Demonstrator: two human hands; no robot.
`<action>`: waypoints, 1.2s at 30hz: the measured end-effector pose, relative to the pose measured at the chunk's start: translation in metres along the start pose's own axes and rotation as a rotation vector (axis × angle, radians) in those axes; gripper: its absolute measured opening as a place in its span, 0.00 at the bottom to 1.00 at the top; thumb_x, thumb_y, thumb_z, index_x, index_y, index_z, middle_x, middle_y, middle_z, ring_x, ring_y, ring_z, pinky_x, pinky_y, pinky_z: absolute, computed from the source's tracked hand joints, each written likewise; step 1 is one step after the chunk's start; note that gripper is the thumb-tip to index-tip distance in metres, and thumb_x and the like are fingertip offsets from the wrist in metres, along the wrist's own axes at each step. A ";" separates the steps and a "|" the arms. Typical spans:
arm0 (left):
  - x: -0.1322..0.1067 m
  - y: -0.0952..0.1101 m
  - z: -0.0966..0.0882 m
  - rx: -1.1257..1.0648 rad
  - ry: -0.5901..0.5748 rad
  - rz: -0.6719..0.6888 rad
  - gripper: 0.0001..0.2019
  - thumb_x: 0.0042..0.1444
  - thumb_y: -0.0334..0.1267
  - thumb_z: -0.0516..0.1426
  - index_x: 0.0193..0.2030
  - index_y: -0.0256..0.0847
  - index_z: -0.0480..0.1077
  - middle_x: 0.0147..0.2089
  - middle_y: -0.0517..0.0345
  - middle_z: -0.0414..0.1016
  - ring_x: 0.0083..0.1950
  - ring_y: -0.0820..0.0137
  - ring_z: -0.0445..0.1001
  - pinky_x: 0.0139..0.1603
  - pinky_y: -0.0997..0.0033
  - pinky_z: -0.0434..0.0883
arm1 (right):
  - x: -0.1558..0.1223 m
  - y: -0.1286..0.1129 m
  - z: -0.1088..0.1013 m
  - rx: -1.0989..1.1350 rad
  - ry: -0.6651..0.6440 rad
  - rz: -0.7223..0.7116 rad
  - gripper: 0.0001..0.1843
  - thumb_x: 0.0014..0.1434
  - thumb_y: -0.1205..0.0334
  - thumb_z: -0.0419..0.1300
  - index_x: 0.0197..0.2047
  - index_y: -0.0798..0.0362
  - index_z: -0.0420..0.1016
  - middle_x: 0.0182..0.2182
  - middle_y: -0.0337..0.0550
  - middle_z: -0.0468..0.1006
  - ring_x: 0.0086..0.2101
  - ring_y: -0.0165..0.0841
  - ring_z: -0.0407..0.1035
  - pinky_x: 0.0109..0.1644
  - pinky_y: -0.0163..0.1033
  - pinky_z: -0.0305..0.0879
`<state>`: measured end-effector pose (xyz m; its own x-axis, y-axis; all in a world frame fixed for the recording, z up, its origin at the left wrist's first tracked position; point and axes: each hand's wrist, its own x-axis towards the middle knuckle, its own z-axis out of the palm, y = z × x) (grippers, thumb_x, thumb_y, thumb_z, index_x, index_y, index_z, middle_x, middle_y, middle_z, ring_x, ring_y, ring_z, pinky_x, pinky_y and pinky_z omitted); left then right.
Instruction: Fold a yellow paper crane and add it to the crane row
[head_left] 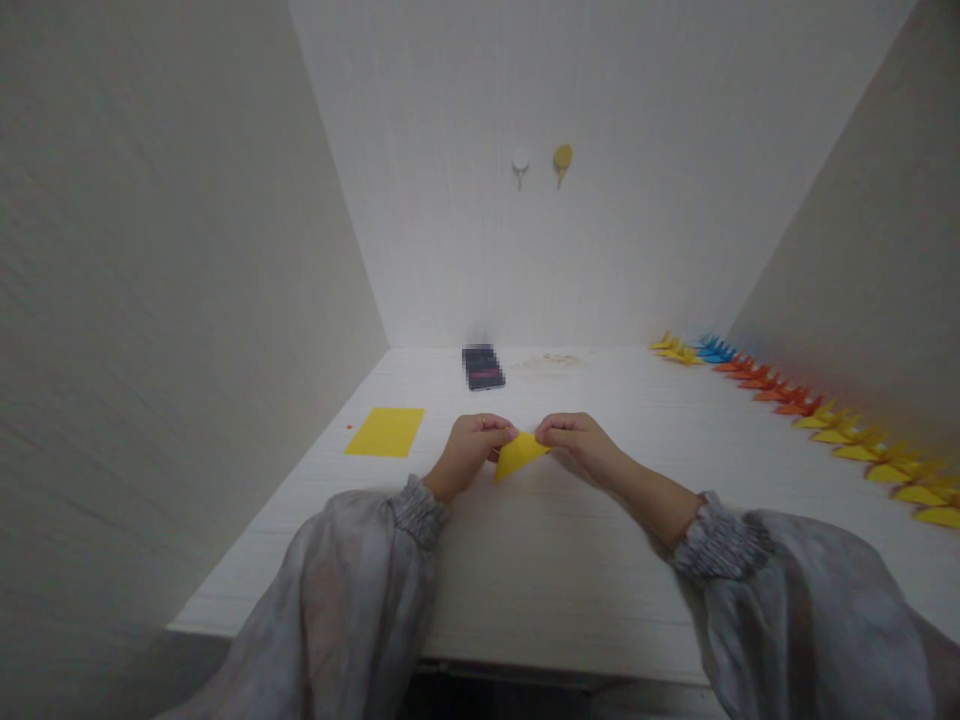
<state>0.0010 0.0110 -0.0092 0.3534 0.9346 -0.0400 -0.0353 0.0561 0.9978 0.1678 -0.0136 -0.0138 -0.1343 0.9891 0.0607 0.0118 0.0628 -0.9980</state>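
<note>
A small piece of folded yellow paper [519, 455] is held up between my two hands, just above the white table [555, 580]. My left hand [476, 445] pinches its upper left edge between thumb and fingers. At its upper right corner, my right hand [577, 438] grips it in the same way. The fingertips hide part of the folds. To the left of my left hand lies a flat stack or sheet of yellow paper [385, 432].
A dark phone-like object [484, 367], blurred out, lies near the back wall. Folded paper cranes in yellow [855, 440], red [772, 385] and blue [714, 348] line the right side. Two hooks, white [520, 160] and yellow [562, 158], are on the back wall. Walls enclose the table left and right.
</note>
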 end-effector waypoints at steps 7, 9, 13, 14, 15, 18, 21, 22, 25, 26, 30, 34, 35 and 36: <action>0.003 0.000 -0.003 -0.041 0.028 -0.009 0.09 0.34 0.36 0.61 0.22 0.33 0.69 0.19 0.60 0.68 0.19 0.78 0.64 0.20 0.78 0.63 | -0.001 -0.005 -0.001 -0.032 0.025 -0.024 0.05 0.41 0.67 0.57 0.18 0.55 0.73 0.15 0.36 0.70 0.21 0.27 0.62 0.31 0.34 0.56; 0.006 -0.002 -0.007 -0.055 0.047 -0.003 0.08 0.34 0.36 0.61 0.22 0.33 0.69 0.18 0.61 0.68 0.19 0.78 0.64 0.20 0.77 0.63 | 0.001 -0.003 -0.005 -0.045 0.042 -0.035 0.05 0.41 0.67 0.57 0.18 0.55 0.72 0.15 0.36 0.70 0.21 0.27 0.62 0.31 0.34 0.56; 0.014 -0.010 -0.021 -0.120 0.156 0.024 0.09 0.34 0.35 0.61 0.24 0.33 0.69 0.21 0.58 0.70 0.21 0.76 0.67 0.22 0.76 0.65 | 0.005 0.002 -0.020 -0.073 0.119 -0.097 0.06 0.42 0.66 0.57 0.17 0.55 0.71 0.14 0.36 0.69 0.21 0.27 0.61 0.30 0.34 0.55; 0.015 -0.011 -0.022 -0.127 0.161 0.025 0.09 0.34 0.35 0.61 0.24 0.32 0.69 0.22 0.58 0.71 0.21 0.76 0.67 0.22 0.76 0.65 | 0.005 0.003 -0.022 -0.075 0.152 -0.118 0.06 0.42 0.65 0.58 0.17 0.55 0.71 0.15 0.36 0.69 0.21 0.27 0.61 0.30 0.34 0.55; 0.015 -0.011 -0.023 -0.121 0.149 0.027 0.09 0.35 0.35 0.61 0.25 0.32 0.69 0.22 0.58 0.71 0.21 0.76 0.67 0.22 0.76 0.65 | 0.005 0.004 -0.023 -0.071 0.172 -0.136 0.06 0.43 0.64 0.58 0.18 0.55 0.71 0.16 0.36 0.69 0.22 0.27 0.61 0.31 0.34 0.56; 0.010 -0.008 -0.016 -0.054 0.087 0.024 0.09 0.36 0.36 0.61 0.24 0.32 0.70 0.20 0.59 0.69 0.20 0.78 0.65 0.21 0.78 0.64 | 0.004 0.005 -0.014 -0.074 0.153 -0.165 0.09 0.47 0.58 0.57 0.24 0.55 0.72 0.22 0.38 0.72 0.25 0.28 0.63 0.33 0.35 0.57; 0.003 -0.003 -0.004 0.026 0.012 0.009 0.08 0.37 0.37 0.60 0.24 0.33 0.70 0.21 0.59 0.70 0.21 0.78 0.66 0.21 0.79 0.64 | 0.001 0.007 0.001 -0.153 0.057 -0.114 0.11 0.46 0.56 0.59 0.29 0.55 0.72 0.24 0.38 0.72 0.26 0.28 0.63 0.30 0.34 0.57; 0.001 -0.002 0.000 0.037 -0.012 0.005 0.08 0.37 0.37 0.60 0.24 0.33 0.70 0.21 0.59 0.70 0.21 0.78 0.66 0.21 0.79 0.65 | 0.001 0.008 0.005 -0.211 0.028 -0.095 0.11 0.45 0.56 0.60 0.27 0.55 0.71 0.23 0.38 0.71 0.25 0.28 0.62 0.28 0.33 0.56; -0.001 -0.001 0.004 0.021 -0.067 -0.024 0.09 0.39 0.38 0.59 0.24 0.32 0.70 0.21 0.59 0.70 0.21 0.77 0.67 0.22 0.77 0.66 | 0.000 0.009 0.008 -0.288 0.000 -0.063 0.10 0.45 0.57 0.59 0.24 0.56 0.70 0.21 0.38 0.69 0.22 0.26 0.60 0.25 0.32 0.54; -0.001 -0.001 0.004 0.004 -0.076 -0.038 0.10 0.40 0.39 0.59 0.24 0.32 0.69 0.20 0.58 0.70 0.21 0.77 0.68 0.23 0.76 0.67 | 0.000 0.009 0.008 -0.281 0.002 -0.060 0.09 0.45 0.57 0.59 0.24 0.56 0.70 0.20 0.37 0.69 0.22 0.26 0.60 0.25 0.32 0.54; -0.001 0.001 0.003 -0.056 -0.079 -0.067 0.11 0.42 0.41 0.58 0.25 0.32 0.67 0.21 0.56 0.72 0.21 0.75 0.69 0.22 0.76 0.67 | 0.001 0.010 0.004 -0.194 -0.002 -0.046 0.09 0.44 0.58 0.59 0.24 0.56 0.70 0.19 0.37 0.69 0.21 0.26 0.60 0.25 0.32 0.55; -0.001 0.003 0.001 -0.043 -0.139 -0.066 0.15 0.45 0.45 0.55 0.27 0.32 0.67 0.24 0.53 0.73 0.25 0.72 0.72 0.22 0.75 0.69 | 0.000 0.011 0.003 -0.174 0.024 -0.026 0.08 0.42 0.60 0.60 0.22 0.56 0.70 0.18 0.37 0.70 0.20 0.25 0.60 0.25 0.32 0.55; -0.001 0.003 0.001 -0.032 -0.156 -0.070 0.14 0.45 0.45 0.56 0.28 0.32 0.67 0.25 0.52 0.73 0.26 0.71 0.73 0.22 0.75 0.69 | 0.000 0.011 0.003 -0.178 0.030 -0.020 0.07 0.42 0.60 0.60 0.22 0.56 0.70 0.18 0.37 0.70 0.20 0.26 0.61 0.25 0.32 0.55; 0.000 0.002 0.000 -0.023 -0.166 -0.075 0.13 0.44 0.43 0.57 0.28 0.32 0.67 0.26 0.52 0.73 0.26 0.71 0.73 0.22 0.76 0.69 | 0.000 0.011 0.003 -0.177 0.036 -0.014 0.07 0.42 0.60 0.60 0.22 0.56 0.70 0.18 0.37 0.70 0.20 0.26 0.61 0.25 0.32 0.55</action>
<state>0.0011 0.0106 -0.0072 0.5050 0.8570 -0.1032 -0.0236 0.1332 0.9908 0.1654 -0.0132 -0.0249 -0.1005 0.9918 0.0788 0.1846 0.0965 -0.9781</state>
